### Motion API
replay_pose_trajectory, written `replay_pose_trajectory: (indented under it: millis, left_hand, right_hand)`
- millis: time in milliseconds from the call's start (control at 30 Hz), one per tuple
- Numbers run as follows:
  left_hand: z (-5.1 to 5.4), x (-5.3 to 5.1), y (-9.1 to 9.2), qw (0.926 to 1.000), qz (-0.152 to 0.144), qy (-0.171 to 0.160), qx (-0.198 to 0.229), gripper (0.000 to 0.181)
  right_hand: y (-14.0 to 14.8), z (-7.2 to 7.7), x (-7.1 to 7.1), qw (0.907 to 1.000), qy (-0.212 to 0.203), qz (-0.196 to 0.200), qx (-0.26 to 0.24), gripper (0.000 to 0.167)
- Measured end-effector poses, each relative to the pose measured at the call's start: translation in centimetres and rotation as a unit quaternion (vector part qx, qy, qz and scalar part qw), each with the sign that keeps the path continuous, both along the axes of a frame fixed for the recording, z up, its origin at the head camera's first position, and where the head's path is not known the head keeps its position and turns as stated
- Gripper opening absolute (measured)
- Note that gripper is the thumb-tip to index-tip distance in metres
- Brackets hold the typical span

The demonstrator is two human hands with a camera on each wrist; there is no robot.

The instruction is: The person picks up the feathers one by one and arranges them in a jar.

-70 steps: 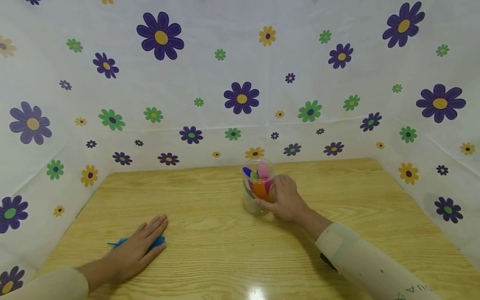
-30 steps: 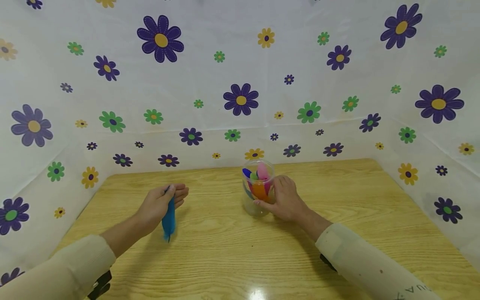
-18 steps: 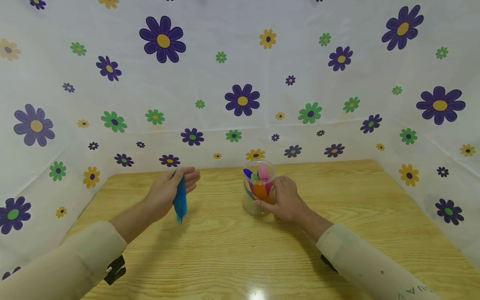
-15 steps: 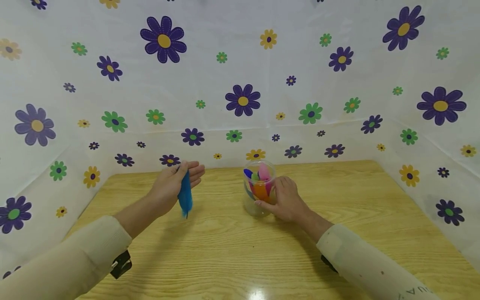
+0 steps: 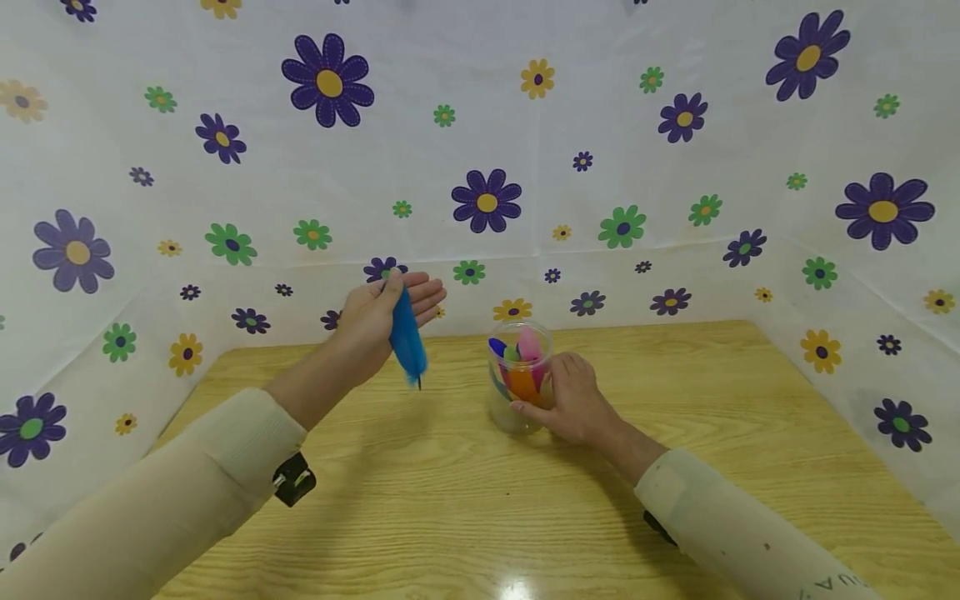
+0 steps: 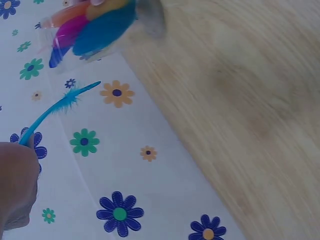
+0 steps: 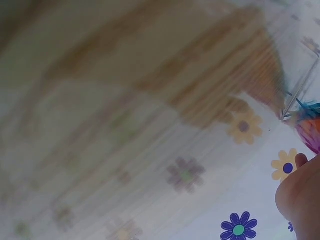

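My left hand (image 5: 375,321) pinches a blue feather (image 5: 407,337) near one end, thumb against the forefinger, the other fingers stretched out to the right. The feather hangs tilted above the table, its bare quill tip pointing down. In the left wrist view the same feather (image 6: 55,107) shows edge-on beside the thumb. A clear plastic jar (image 5: 513,412) stands upright near the middle of the table with several colourful feathers (image 5: 522,379) inside, pink, orange, green and blue. My right hand (image 5: 576,400) grips the jar's right side. The left hand is apart from the jar, left of it and higher.
The wood-grain table (image 5: 450,517) reaches back to a white flower-print cloth (image 5: 420,150), which hangs at the back and both sides. A dark strap piece (image 5: 294,481) sits under the left sleeve.
My left hand first lay flat over the blue feather on the table. It has since lifted the feather and carried it up, right and toward the back. My right hand keeps its grip.
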State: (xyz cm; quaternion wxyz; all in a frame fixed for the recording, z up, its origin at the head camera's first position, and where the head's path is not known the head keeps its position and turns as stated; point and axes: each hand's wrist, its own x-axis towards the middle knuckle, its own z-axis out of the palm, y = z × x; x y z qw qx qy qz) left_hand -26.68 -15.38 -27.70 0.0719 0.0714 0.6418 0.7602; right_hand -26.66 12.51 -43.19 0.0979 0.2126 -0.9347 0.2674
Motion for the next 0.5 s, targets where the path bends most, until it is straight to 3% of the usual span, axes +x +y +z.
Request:
replay_pose_trajectory:
  millis: [333,500]
  left_hand:
    - [2.5,-1.4,4.0,0.9982,0.012,0.012,0.058,0.059]
    - [2.9,-2.1,6.1,0.9959,0.02,0.024,0.085,0.056]
  right_hand:
    - [0.1,0.0,0.0,1.0,-0.003,-0.002,-0.002,0.067]
    - [0.0,0.0,0.0,1.0,-0.007,-0.001,-0.003,0.066]
